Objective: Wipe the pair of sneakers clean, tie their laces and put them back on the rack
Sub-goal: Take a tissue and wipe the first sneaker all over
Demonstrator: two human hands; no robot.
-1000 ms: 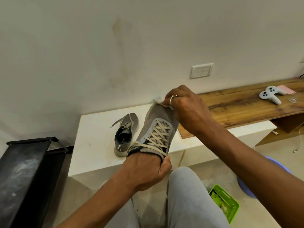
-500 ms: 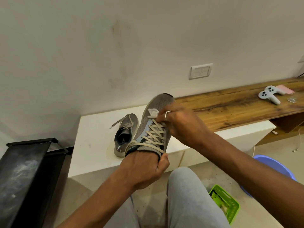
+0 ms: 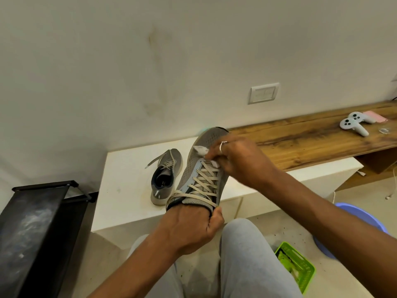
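My left hand (image 3: pixel 189 229) grips the heel opening of a grey sneaker (image 3: pixel 194 168) and holds it toe-up above my lap. Its beige laces are crossed and loose at the collar. My right hand (image 3: pixel 238 160) presses a small white wipe (image 3: pixel 200 150) against the upper, just above the top of the laces. The second grey sneaker (image 3: pixel 164 178) lies on the white bench (image 3: pixel 124 179), its laces untied and trailing left. A black shoe rack (image 3: pixel 36 229) stands at the lower left.
A wooden shelf (image 3: pixel 300 140) runs to the right and carries two white game controllers (image 3: pixel 353 123) and a pink item. On the floor at right are a green basket (image 3: pixel 298 265) and a purple basin (image 3: pixel 363 220). My grey-trousered legs fill the bottom centre.
My right hand with the wipe has moved from the sneaker's toe down toward the laces. The left hand keeps the same hold on the heel.
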